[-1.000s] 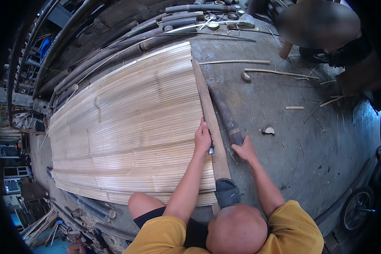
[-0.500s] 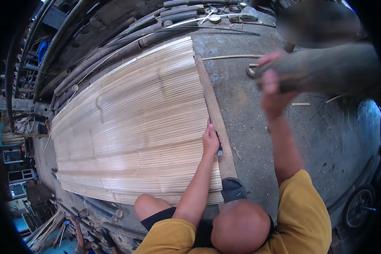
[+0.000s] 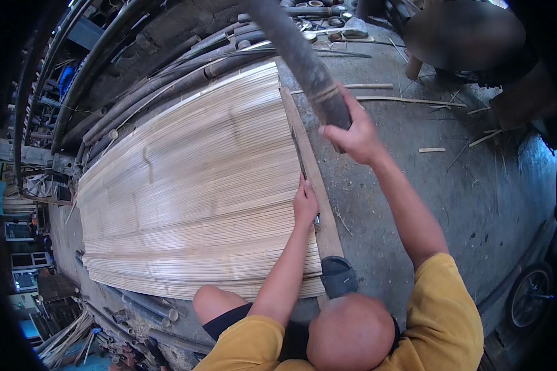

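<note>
My left hand (image 3: 305, 204) is closed round the handle of a long knife, whose thin dark blade (image 3: 299, 153) points away from me. The blade lies along the right edge of a wide mat of pale bamboo strips (image 3: 192, 185), beside a long flat wooden board (image 3: 312, 148). In my right hand (image 3: 357, 133) is the near end of a thick grey-brown bamboo pole (image 3: 303, 62). Raised in the air, the pole slants up over the far right corner of the mat, its far end cut off by the top of the picture.
Bamboo poles (image 3: 161, 86) lie stacked beyond the mat, with more (image 3: 142, 306) at its near left. Loose strips (image 3: 411, 100) are scattered on the concrete floor (image 3: 402, 260). A spoked wheel (image 3: 531, 295) stands at the lower right. Small containers (image 3: 346, 31) sit at the far side.
My right hand has swung the bamboo pole from the far right leftward, so it now points up and away over the mat's corner. My left hand keeps its hold on the knife, nearly in place.
</note>
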`<control>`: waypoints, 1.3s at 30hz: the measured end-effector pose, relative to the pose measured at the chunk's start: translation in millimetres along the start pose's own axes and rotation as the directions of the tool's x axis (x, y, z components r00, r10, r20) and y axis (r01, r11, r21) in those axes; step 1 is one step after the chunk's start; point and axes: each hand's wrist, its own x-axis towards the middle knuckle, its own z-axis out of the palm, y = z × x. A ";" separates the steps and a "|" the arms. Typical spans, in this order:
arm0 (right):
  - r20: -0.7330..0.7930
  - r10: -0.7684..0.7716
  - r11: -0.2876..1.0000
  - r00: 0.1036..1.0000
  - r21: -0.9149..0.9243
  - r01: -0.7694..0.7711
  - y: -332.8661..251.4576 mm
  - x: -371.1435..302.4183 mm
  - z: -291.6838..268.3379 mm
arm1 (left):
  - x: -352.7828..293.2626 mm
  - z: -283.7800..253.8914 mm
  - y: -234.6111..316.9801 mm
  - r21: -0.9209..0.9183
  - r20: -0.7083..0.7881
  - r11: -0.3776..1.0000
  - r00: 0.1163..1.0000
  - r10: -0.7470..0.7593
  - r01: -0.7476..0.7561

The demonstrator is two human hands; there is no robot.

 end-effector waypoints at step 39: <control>-0.319 -0.456 0.849 0.831 0.124 0.513 -129.8 12.6 -72.4 | -68.8 -22.2 43.9 -0.357 0.176 0.864 0.934 -0.310 0.354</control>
